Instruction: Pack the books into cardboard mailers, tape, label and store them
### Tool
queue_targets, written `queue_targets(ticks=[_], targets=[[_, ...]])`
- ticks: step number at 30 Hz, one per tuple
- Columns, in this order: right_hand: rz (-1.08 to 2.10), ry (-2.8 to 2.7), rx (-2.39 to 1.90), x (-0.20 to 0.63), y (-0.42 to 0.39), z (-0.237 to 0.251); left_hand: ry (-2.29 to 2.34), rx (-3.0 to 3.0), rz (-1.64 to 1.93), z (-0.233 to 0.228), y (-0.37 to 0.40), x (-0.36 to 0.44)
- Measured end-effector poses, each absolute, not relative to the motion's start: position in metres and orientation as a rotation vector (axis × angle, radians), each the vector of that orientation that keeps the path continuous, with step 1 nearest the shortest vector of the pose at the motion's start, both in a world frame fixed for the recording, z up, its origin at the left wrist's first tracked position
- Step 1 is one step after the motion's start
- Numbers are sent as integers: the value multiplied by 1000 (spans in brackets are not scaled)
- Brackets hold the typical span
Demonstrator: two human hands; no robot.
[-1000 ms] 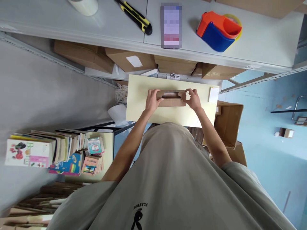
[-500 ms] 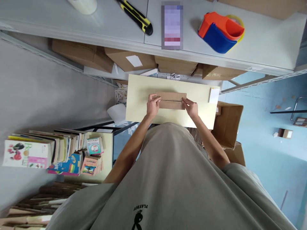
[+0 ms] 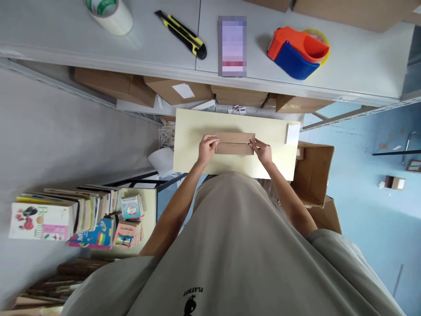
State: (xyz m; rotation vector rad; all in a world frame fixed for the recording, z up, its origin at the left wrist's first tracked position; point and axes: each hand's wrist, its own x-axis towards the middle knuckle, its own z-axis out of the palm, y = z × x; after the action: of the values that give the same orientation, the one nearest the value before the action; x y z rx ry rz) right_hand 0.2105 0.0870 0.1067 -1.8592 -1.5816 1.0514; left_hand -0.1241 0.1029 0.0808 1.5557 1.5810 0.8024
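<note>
A small brown cardboard box (image 3: 234, 149) rests on the pale yellow tabletop (image 3: 193, 125), its two long flaps meeting at a dark seam along the middle. At its left end, my left hand (image 3: 207, 149) is closed, with thumb and fingers on the flap edges. My right hand (image 3: 263, 152) pinches the right end close to the seam, where a narrow gap shows. What is inside the box is hidden. Near the tabletop's right edge lies a stack of white cards or labels (image 3: 292, 134).
On the grey shelf above lie a yellow-black utility knife (image 3: 184, 35), a blurred-out phone (image 3: 232, 46), an orange-blue tape dispenser (image 3: 297, 52) and a tape roll (image 3: 115, 19). Books (image 3: 42, 221) stand lower left. An open carton (image 3: 314, 175) is at right.
The whole view has shifted slightly, bringing more of the shelf into sight. My left hand has slid a little outward along the box's left end; my right hand stays at the right end.
</note>
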Motion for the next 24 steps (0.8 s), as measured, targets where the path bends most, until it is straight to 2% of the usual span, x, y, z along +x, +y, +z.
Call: queue_targets(ticks=[6,9,15,19,24], targets=[[1043,-1854,-1824,223,94,144,1576,1850,591,123,118,-127],[805,-1994,-1718,236,126,193,1513,2001,657,166,153,-105],[217,-1973,-1593,267,243,297,1235,2115,1093,272,249,-23],[109,-2071,-1603,279,320,301,1106,2092,1220,316,282,17],[199,-2064,-1729,278,352,290,1046,1959,1267,324,275,34]])
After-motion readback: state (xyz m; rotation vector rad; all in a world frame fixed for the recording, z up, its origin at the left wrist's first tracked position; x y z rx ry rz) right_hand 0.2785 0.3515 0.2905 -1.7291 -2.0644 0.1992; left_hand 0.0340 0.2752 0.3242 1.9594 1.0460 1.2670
